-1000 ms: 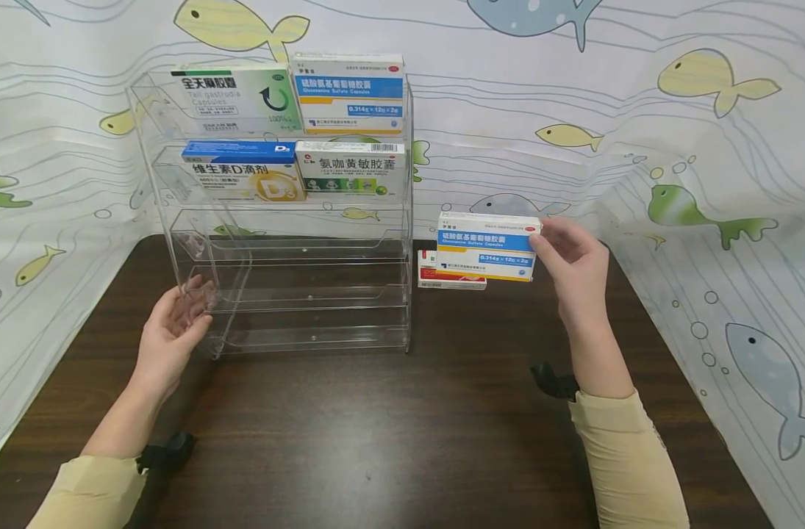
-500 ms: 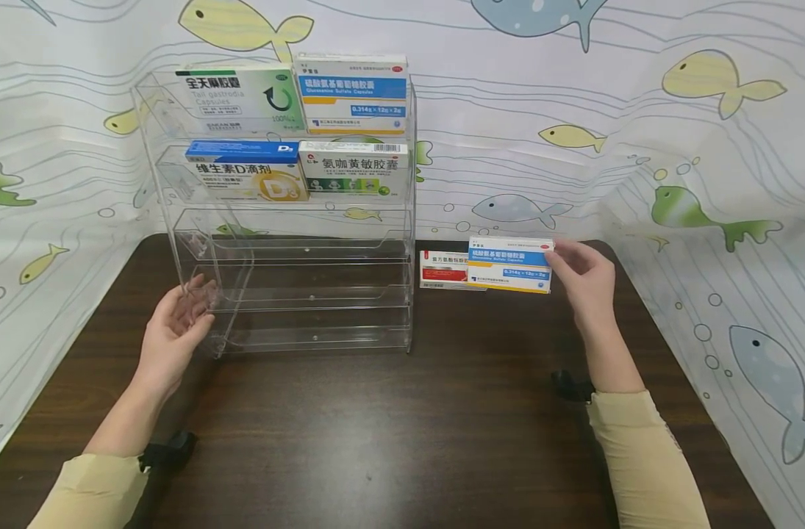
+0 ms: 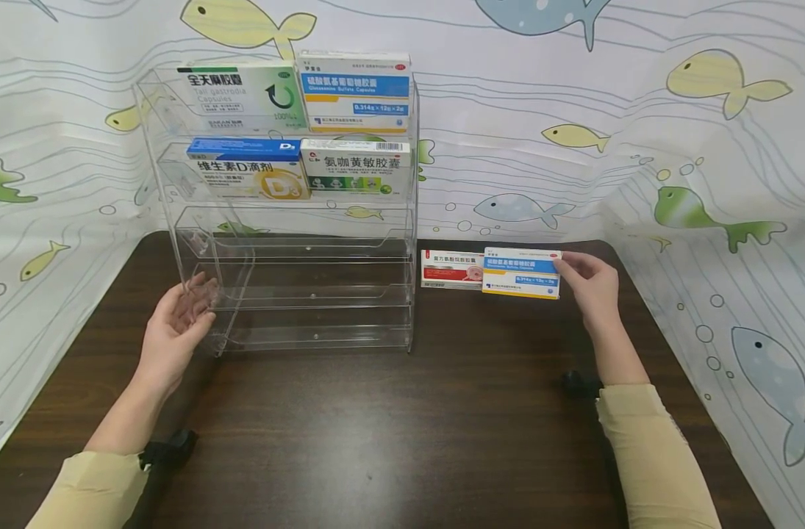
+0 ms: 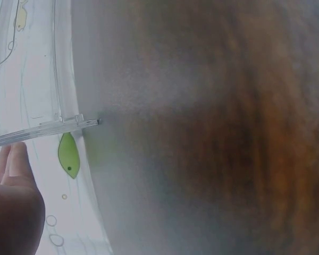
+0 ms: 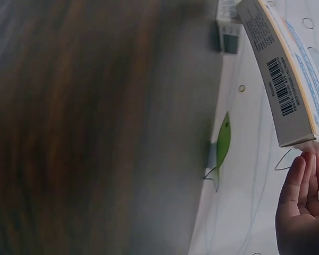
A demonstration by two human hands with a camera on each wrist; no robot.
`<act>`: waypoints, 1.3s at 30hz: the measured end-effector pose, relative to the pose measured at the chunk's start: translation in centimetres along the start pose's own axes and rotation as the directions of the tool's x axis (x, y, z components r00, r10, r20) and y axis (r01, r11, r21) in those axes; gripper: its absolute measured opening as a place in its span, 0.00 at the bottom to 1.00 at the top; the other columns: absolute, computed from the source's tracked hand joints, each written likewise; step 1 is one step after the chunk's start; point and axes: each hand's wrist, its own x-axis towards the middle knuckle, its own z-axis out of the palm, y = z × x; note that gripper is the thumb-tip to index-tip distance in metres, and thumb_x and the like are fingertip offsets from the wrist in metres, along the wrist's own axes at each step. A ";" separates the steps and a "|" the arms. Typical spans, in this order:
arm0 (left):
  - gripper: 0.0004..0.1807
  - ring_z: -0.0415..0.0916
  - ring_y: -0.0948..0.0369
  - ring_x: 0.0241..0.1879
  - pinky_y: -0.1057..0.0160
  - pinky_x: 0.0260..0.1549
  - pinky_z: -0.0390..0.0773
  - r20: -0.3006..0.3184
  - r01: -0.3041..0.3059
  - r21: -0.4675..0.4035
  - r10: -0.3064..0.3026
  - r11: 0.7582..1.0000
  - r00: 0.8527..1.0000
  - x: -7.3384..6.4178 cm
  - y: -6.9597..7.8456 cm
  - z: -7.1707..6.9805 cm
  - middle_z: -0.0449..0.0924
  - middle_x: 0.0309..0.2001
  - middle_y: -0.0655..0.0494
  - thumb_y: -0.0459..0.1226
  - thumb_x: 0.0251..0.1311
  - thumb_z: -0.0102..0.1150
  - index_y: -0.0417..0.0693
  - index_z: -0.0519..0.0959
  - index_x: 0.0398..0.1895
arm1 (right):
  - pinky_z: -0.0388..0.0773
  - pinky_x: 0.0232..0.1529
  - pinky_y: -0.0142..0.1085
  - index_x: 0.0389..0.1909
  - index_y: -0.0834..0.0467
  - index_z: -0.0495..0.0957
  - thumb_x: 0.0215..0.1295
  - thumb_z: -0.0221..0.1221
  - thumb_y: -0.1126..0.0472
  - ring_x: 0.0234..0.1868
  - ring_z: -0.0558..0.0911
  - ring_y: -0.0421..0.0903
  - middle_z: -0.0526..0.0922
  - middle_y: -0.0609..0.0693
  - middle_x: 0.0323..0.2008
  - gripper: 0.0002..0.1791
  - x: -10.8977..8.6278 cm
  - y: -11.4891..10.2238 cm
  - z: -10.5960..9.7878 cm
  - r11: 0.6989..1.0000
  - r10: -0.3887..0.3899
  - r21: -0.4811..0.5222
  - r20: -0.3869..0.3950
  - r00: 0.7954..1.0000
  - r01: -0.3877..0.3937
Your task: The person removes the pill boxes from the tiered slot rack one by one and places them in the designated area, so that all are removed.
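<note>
My right hand point(image 3: 594, 286) pinches the right end of a white, blue and orange glucosamine capsule box point(image 3: 521, 274), its label facing me. In the right wrist view the box's end with a barcode point(image 5: 283, 87) shows, and the fingers meet at its lower corner. Just left of it, partly covered, is a red-and-white medicine box point(image 3: 450, 270) at the back of the table. A clear acrylic display rack point(image 3: 362, 337) stands on the left. At its left side panel, my left hand point(image 3: 173, 323) grips the edge; the left wrist view shows fingers against the clear panel point(image 4: 42, 132).
On the rack's top tier are a green-and-white capsule box point(image 3: 243, 95) and another glucosamine box point(image 3: 356, 92). One tier lower sit a vitamin D box point(image 3: 250, 173) and a white-and-green box point(image 3: 357, 167). Fish-patterned cloth point(image 3: 508, 103) surrounds the dark wooden table point(image 3: 402, 441).
My right hand has carried the glucosamine box right, down and back, uncovering most of the red-and-white box. The left hand keeps its place on the rack.
</note>
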 end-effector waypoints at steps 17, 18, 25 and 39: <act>0.32 0.73 0.78 0.63 0.85 0.58 0.73 -0.005 0.015 0.018 -0.015 1.000 1.000 0.1 -0.1 0.0 0.74 0.65 0.71 0.17 0.72 0.50 0.41 0.65 0.77 | 0.69 0.80 0.53 0.72 0.63 0.75 0.77 0.59 0.41 0.61 0.75 0.45 0.76 0.61 0.70 0.35 2.0 2.5 -0.8 0.996 0.089 -0.016 0.055 0.994 -0.088; 0.32 0.73 0.78 0.63 0.85 0.58 0.73 -0.005 0.014 0.020 -0.014 1.000 1.000 0.1 -0.1 0.0 0.75 0.65 0.71 0.17 0.72 0.50 0.40 0.65 0.77 | 0.69 0.80 0.54 0.72 0.63 0.74 0.77 0.59 0.41 0.60 0.76 0.44 0.76 0.62 0.71 0.35 2.1 2.5 -0.8 0.996 0.086 -0.024 0.063 0.994 -0.084; 0.30 0.72 0.79 0.63 0.85 0.58 0.71 0.003 0.016 0.066 -0.016 0.998 1.000 0.0 0.0 -0.1 0.73 0.65 0.72 0.20 0.73 0.52 0.41 0.66 0.76 | 0.68 0.79 0.56 0.74 0.64 0.72 0.78 0.57 0.40 0.46 0.77 0.35 0.76 0.64 0.71 0.37 3.1 3.1 -0.7 0.994 0.089 -0.070 0.105 0.990 -0.082; 0.30 0.72 0.79 0.62 0.85 0.58 0.71 -0.011 0.036 0.093 -0.036 0.995 0.999 0.0 0.0 -0.2 0.72 0.66 0.73 0.20 0.73 0.53 0.45 0.67 0.75 | 0.70 0.79 0.51 0.77 0.65 0.67 0.79 0.56 0.40 0.63 0.80 0.53 0.71 0.65 0.76 0.40 4.9 3.8 0.2 0.984 0.175 -0.068 0.182 0.968 -0.165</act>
